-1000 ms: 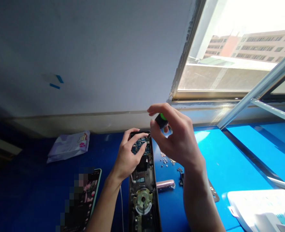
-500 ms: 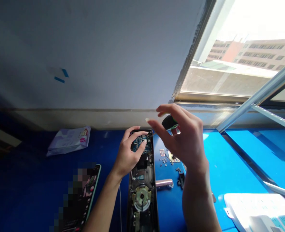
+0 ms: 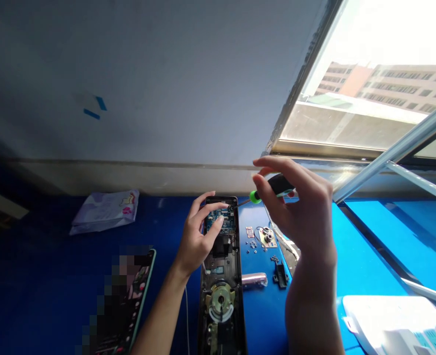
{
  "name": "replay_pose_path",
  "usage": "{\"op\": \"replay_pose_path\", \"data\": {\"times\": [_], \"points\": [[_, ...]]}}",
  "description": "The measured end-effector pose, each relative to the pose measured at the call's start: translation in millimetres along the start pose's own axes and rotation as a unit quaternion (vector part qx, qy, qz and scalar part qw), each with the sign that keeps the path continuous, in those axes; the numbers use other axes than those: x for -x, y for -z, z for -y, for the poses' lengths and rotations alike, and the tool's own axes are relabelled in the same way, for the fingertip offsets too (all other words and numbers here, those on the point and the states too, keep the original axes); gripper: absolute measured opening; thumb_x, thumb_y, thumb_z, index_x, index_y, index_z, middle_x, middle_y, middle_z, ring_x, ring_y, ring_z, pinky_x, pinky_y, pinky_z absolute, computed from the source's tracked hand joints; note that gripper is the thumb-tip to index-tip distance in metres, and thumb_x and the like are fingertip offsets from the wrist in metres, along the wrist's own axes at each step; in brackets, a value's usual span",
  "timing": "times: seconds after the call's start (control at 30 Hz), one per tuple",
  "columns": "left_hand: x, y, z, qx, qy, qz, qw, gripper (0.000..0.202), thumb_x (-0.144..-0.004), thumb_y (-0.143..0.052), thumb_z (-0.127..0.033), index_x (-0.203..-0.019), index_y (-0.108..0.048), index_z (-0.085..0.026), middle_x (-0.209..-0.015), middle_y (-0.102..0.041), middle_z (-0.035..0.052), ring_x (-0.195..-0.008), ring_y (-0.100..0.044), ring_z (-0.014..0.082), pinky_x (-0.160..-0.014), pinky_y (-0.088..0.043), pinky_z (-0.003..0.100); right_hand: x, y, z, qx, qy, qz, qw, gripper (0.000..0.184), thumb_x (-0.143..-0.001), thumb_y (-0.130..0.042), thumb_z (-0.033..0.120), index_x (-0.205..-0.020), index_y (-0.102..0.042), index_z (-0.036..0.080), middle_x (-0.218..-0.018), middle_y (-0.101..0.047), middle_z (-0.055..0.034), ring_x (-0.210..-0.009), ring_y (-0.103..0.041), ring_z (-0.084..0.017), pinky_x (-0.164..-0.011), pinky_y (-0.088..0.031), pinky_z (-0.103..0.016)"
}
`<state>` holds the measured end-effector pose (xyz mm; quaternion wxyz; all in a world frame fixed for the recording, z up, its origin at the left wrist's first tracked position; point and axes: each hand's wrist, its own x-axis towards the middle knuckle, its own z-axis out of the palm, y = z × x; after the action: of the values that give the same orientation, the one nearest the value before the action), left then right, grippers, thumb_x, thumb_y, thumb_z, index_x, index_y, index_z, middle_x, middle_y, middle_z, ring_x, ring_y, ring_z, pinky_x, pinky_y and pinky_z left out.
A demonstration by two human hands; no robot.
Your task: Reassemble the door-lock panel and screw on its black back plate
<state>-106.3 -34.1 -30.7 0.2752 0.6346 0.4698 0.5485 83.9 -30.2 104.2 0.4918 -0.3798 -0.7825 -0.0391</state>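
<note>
Head view: everything sits on the blue table (image 3: 55, 276) below the window (image 3: 369, 98).
Lock body (image 3: 221, 291): long, black and opened up, lying flat, with its far end toward the wall.
Circuit board (image 3: 223, 220): blue, exposed at that far end.
Left hand (image 3: 199, 236): loosely spread and gripping nothing. The forefinger curves over the far end of the lock body and the thumb lies on the circuit board.
Right hand (image 3: 302, 212): raised above the table to the right of the lock body, fingers (image 3: 277, 170) curled round the screwdriver.
Screwdriver (image 3: 275, 187): black handle with a green collar. The thin shaft slants down-left toward the lock body's far right corner, but whether the tip touches it I cannot tell.
Loose screws (image 3: 252, 244): scattered just right of the lock body, beside small metal parts.
Pink cylinder (image 3: 253, 280): lying against the lock body's right side.
Phone (image 3: 129, 305): to the left, with its screen lit.
Tissue pack (image 3: 105, 212): near the wall, well to the left.
</note>
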Motion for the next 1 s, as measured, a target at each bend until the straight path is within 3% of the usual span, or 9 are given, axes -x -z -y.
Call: {"op": "replay_pose_path", "data": {"times": [0.1,0.17,0.27,0.33,0.5,0.7,0.73,0.87,1.0], "points": [[0.5,-0.1,0.2,0.000,0.007,0.001,1.000,0.022,-0.099,-0.062,-0.033,-0.114,-0.077,-0.028,-0.153,-0.055,0.0071,-0.147,-0.051,0.0290,-0.125,-0.041,0.049,1.0,1.8,-1.7,-0.036,0.001,0.031,0.999,0.039,-0.093,-0.057,0.013,-0.129,-0.065,0.023,-0.108,-0.075,-0.0038,-0.080,-0.069,-0.015,-0.077,-0.060,-0.034],[1.0,0.3,0.5,-0.002,0.005,0.001,1.000,0.022,-0.099,-0.062,-0.033,-0.113,-0.077,-0.028,-0.153,-0.055,0.0065,-0.148,-0.050,0.0289,-0.126,-0.040,0.049,1.1,1.9,-2.3,-0.038,-0.003,0.033,0.999,0.035,-0.093,-0.061,0.017,-0.127,-0.067,0.022,-0.104,-0.075,-0.0034,-0.077,-0.068,-0.014,-0.075,-0.059,-0.034],[1.1,0.9,0.7,-0.004,-0.001,0.000,1.000,0.021,-0.099,-0.062,-0.033,-0.112,-0.078,-0.029,-0.153,-0.054,0.0060,-0.148,-0.050,0.0286,-0.127,-0.038,0.050,0.7,0.2,-2.4,-0.011,-0.018,0.019,1.000,0.019,-0.097,-0.069,0.028,-0.114,-0.072,0.021,-0.088,-0.074,-0.0003,-0.064,-0.063,-0.011,-0.060,-0.053,-0.028],[0.7,1.0,0.7,-0.004,0.000,-0.001,1.000,0.021,-0.099,-0.062,-0.033,-0.112,-0.078,-0.029,-0.153,-0.055,0.0062,-0.147,-0.050,0.0289,-0.127,-0.038,0.050,0.6,-1.0,-2.2,-0.014,-0.022,0.020,0.999,0.015,-0.099,-0.067,0.026,-0.113,-0.072,0.022,-0.086,-0.074,0.0005,-0.064,-0.063,-0.010,-0.057,-0.051,-0.026],[0.4,0.6,1.2,-0.003,0.004,0.000,1.000,0.022,-0.100,-0.061,-0.034,-0.113,-0.077,-0.029,-0.153,-0.054,0.0065,-0.148,-0.050,0.0289,-0.127,-0.038,0.051,0.6,-0.4,-2.5,-0.052,-0.015,0.031,0.998,0.043,-0.091,-0.060,0.011,-0.133,-0.062,0.020,-0.104,-0.073,-0.0016,-0.069,-0.065,-0.010,-0.068,-0.057,-0.029],[-0.1,0.8,0.1,-0.010,0.005,0.003,1.000,0.021,-0.100,-0.061,-0.033,-0.112,-0.078,-0.030,-0.152,-0.054,0.0057,-0.148,-0.049,0.0289,-0.127,-0.036,0.050,-1.6,-0.4,-3.6,-0.031,-0.023,0.028,0.999,0.011,-0.097,-0.072,0.027,-0.105,-0.072,0.019,-0.081,-0.072,0.0023,-0.062,-0.061,-0.009,-0.060,-0.053,-0.026],[-0.3,0.8,-0.1,-0.011,0.005,0.003,1.000,0.021,-0.100,-0.061,-0.033,-0.112,-0.078,-0.030,-0.152,-0.055,0.0060,-0.148,-0.049,0.0288,-0.127,-0.037,0.050,-1.9,-0.4,-3.4,-0.035,-0.016,0.028,0.999,0.011,-0.098,-0.069,0.023,-0.108,-0.071,0.019,-0.084,-0.073,0.0016,-0.065,-0.063,-0.009,-0.061,-0.053,-0.025],[-0.1,0.9,0.4,-0.014,0.002,0.001,1.000,0.021,-0.099,-0.061,-0.033,-0.113,-0.077,-0.028,-0.152,-0.054,0.0067,-0.148,-0.049,0.0286,-0.127,-0.038,0.049,-2.1,1.3,-1.9,-0.054,0.006,0.038,0.998,0.038,-0.092,-0.057,0.012,-0.128,-0.062,0.022,-0.106,-0.075,-0.0024,-0.079,-0.070,-0.013,-0.071,-0.058,-0.031],[0.5,0.9,1.6,-0.016,0.002,0.002,1.000,0.021,-0.100,-0.062,-0.033,-0.113,-0.077,-0.030,-0.153,-0.054,0.0059,-0.148,-0.049,0.0283,-0.128,-0.036,0.050,-1.1,2.6,-2.1,-0.039,-0.021,0.049,0.998,0.022,-0.096,-0.066,0.024,-0.119,-0.065,0.024,-0.088,-0.073,0.0017,-0.067,-0.066,-0.012,-0.066,-0.057,-0.030]]}}
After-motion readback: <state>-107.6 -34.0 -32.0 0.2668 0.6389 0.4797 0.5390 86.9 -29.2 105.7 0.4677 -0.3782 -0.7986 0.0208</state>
